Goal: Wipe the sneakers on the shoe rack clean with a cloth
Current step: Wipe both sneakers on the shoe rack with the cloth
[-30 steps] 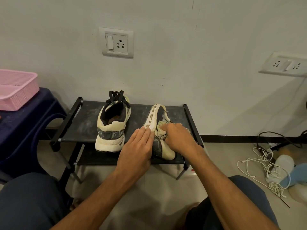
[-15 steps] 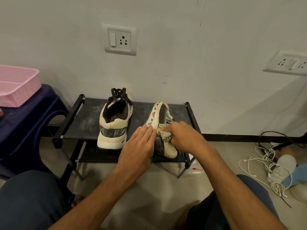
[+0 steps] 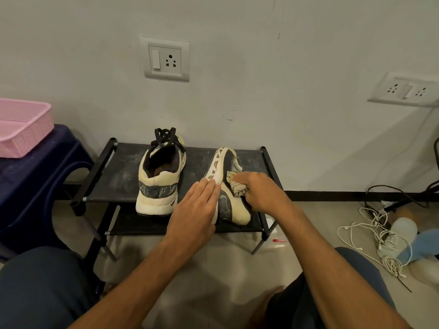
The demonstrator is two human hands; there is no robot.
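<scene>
Two cream and black sneakers sit on the top shelf of a black shoe rack (image 3: 118, 172). The left sneaker (image 3: 160, 179) stands upright with its heel toward me. The right sneaker (image 3: 225, 184) is tipped on its side, sole facing left. My left hand (image 3: 194, 212) presses flat, with straight fingers, against that sole. My right hand (image 3: 259, 193) grips a bunched pale cloth (image 3: 236, 186) and holds it against the sneaker's upper side.
A dark blue stool (image 3: 35, 176) with a pink basket (image 3: 22, 127) stands to the left of the rack. White cables (image 3: 370, 236) and a pale blue object (image 3: 413, 243) lie on the floor at right. The wall behind carries two socket plates.
My right hand with the cloth has slid a little along the tipped sneaker's side. The left hand stays pressed on the sole. The camera view has shifted slightly.
</scene>
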